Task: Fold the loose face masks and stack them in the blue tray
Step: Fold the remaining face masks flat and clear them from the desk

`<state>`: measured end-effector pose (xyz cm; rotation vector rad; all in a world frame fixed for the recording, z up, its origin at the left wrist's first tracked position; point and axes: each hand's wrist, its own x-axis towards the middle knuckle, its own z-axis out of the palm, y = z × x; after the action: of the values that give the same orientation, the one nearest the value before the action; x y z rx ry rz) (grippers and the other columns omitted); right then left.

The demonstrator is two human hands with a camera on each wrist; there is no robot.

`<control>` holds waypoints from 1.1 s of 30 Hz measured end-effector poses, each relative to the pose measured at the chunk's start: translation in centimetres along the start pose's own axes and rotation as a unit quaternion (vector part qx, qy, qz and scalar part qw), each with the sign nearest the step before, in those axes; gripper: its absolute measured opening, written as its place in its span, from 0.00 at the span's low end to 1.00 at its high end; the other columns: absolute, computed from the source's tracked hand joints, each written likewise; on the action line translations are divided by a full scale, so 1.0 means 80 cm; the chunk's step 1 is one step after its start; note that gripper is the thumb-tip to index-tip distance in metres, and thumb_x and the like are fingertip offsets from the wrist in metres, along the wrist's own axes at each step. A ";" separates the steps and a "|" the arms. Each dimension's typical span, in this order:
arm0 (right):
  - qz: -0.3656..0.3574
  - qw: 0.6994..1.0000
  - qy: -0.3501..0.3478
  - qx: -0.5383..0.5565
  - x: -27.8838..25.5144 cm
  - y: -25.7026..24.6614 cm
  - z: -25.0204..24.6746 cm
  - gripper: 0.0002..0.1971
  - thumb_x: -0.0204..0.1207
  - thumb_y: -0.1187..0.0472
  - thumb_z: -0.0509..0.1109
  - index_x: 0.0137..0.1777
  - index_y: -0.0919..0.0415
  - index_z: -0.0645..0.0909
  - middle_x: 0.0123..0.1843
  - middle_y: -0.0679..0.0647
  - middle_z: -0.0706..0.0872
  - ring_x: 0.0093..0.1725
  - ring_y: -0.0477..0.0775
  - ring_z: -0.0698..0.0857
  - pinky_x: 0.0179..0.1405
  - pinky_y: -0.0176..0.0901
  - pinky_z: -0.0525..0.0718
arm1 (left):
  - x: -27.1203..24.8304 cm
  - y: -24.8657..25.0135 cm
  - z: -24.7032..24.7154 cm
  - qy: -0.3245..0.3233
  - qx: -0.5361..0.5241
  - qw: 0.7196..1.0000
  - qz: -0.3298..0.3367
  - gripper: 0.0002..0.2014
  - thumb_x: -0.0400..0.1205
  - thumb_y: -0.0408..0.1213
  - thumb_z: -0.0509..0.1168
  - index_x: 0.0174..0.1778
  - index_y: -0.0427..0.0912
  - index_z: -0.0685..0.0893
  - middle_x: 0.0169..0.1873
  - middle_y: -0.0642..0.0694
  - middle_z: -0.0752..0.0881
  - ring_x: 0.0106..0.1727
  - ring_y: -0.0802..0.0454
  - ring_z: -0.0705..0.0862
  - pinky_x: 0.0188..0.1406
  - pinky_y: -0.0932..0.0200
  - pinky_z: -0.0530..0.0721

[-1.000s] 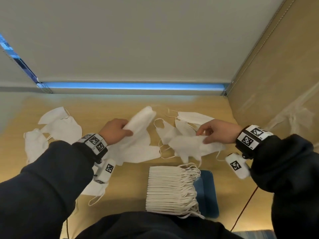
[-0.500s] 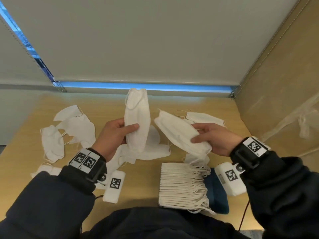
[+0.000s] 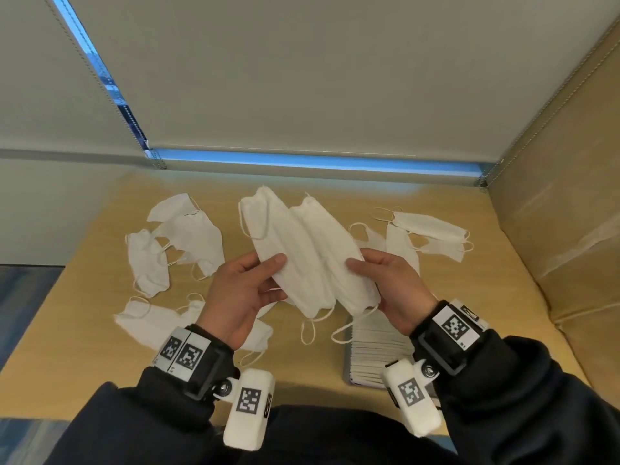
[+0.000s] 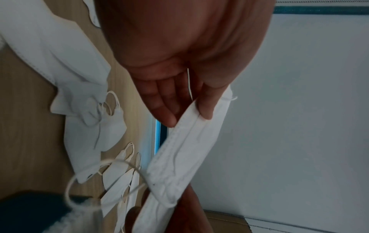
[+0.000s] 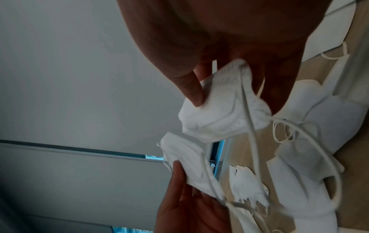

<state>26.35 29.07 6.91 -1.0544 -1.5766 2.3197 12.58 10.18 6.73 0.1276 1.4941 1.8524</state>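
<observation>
Two folded white masks are held up side by side over the table, with their long edges touching. My left hand (image 3: 265, 273) pinches the left mask (image 3: 278, 236) between thumb and fingers, and the wrist view shows my left hand (image 4: 187, 116) on the edge of that left mask (image 4: 179, 157). My right hand (image 3: 365, 273) grips the right mask (image 3: 335, 256), with my thumb pressed on the right mask (image 5: 223, 113). Their ear loops hang down. Below my right wrist is a stack of folded masks (image 3: 379, 350) on the blue tray (image 4: 30, 209).
Loose masks (image 3: 147, 260) lie on the wooden table (image 3: 302, 357) at the left, and another mask (image 3: 151, 320) lies nearer me. More loose masks (image 3: 429, 229) lie at the back right. A padded wall (image 3: 553, 213) borders the table's right side.
Both hands lifted a mask each off the table, folded them flat and brought them together in the middle. The view has tilted up and nearer.
</observation>
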 end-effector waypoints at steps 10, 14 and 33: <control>-0.068 0.996 0.004 -0.059 -0.008 -0.001 0.022 0.10 0.80 0.71 0.72 0.60 0.66 0.88 0.51 0.56 0.94 0.47 0.54 0.92 0.38 0.42 0.88 | 0.005 0.057 -0.030 -0.083 0.101 0.991 0.017 0.14 0.80 0.25 0.71 0.61 0.35 0.89 0.54 0.37 0.93 0.51 0.41 0.94 0.44 0.52 0.94; -0.088 0.996 0.000 -0.018 -0.013 0.003 0.044 0.13 0.81 0.74 0.69 0.63 0.67 0.86 0.52 0.59 0.93 0.44 0.55 0.92 0.36 0.46 0.90 | 0.000 0.029 -0.009 -0.068 0.002 0.995 -0.070 0.16 0.72 0.30 0.77 0.56 0.34 0.89 0.55 0.38 0.93 0.50 0.45 0.92 0.42 0.55 0.93; 0.043 0.998 0.039 0.018 -0.007 0.064 0.064 0.03 0.79 0.68 0.75 0.44 0.67 0.88 0.37 0.62 0.87 0.33 0.54 0.84 0.33 0.47 0.88 | 0.029 -0.007 -0.053 0.030 -0.194 0.976 -0.092 0.24 0.74 0.20 0.72 0.66 0.35 0.84 0.66 0.33 0.87 0.65 0.38 0.89 0.58 0.42 0.91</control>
<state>24.94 22.68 3.79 -1.2132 -1.4837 2.3210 9.03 8.19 4.05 -0.2471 1.1118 1.9677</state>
